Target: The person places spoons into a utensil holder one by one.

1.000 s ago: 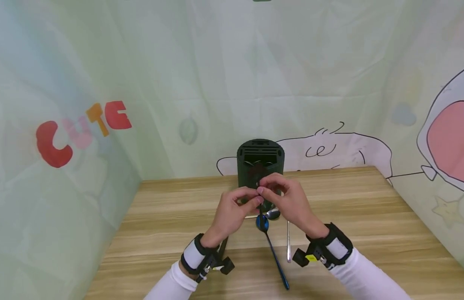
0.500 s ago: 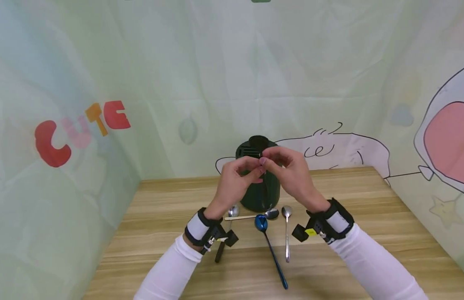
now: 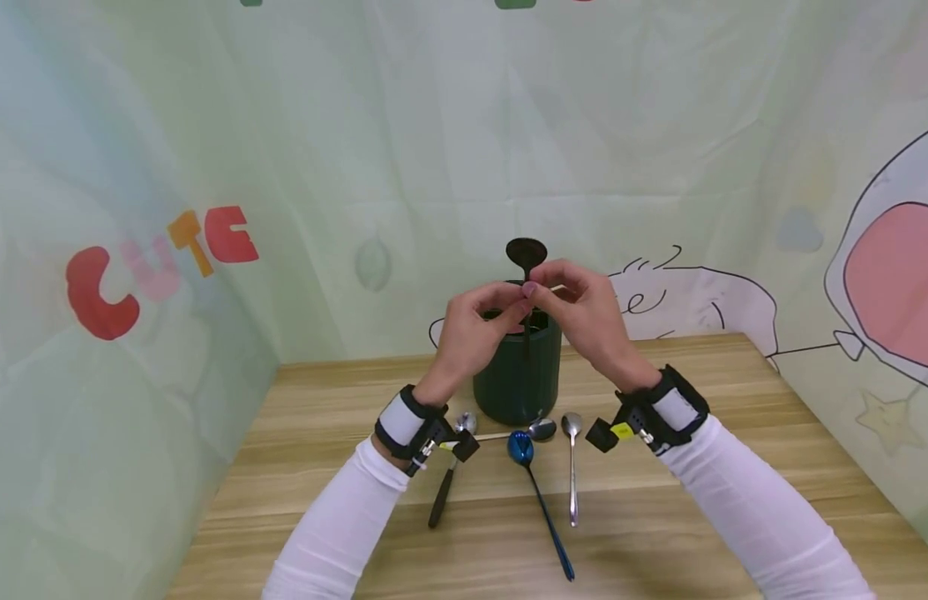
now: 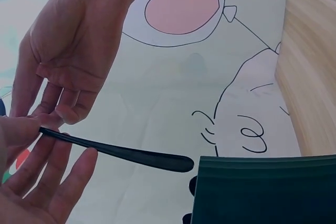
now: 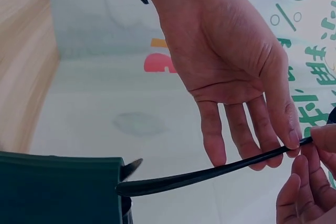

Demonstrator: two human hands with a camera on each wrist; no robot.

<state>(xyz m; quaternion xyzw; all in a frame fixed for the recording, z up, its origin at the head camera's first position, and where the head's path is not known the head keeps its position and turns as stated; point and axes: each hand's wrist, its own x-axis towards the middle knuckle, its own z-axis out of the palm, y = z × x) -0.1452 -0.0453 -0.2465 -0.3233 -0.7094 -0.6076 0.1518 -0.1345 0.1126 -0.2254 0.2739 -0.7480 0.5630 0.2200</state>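
Both hands hold a black spoon [image 3: 526, 252] upright, bowl up, in front of the dark green utensil holder [image 3: 515, 383]. My left hand [image 3: 475, 329] pinches its stem between thumb and fingers from the left. From the right, my right hand [image 3: 580, 312] pinches the same stem at nearly the same height, and the fingertips of the two hands meet there. The spoon's handle hangs downward. In the left wrist view its wide end lies close to the rim of the green holder [image 4: 262, 192]; in the right wrist view that end overlaps the rim.
Below the holder lie a blue spoon [image 3: 521, 448], a silver spoon [image 3: 572, 467], a crosswise spoon with a pale handle [image 3: 541, 430] and a dark-handled spoon [image 3: 441, 497], partly under the left wrist. Dark tips [image 5: 131, 168] show at the holder's mouth. A printed cloth [image 3: 404, 167] hangs behind the table.
Both hands have lifted the black spoon from in front of the holder's body up to its rim, so the bowl now stands above it. The spoons on the table have stayed put.
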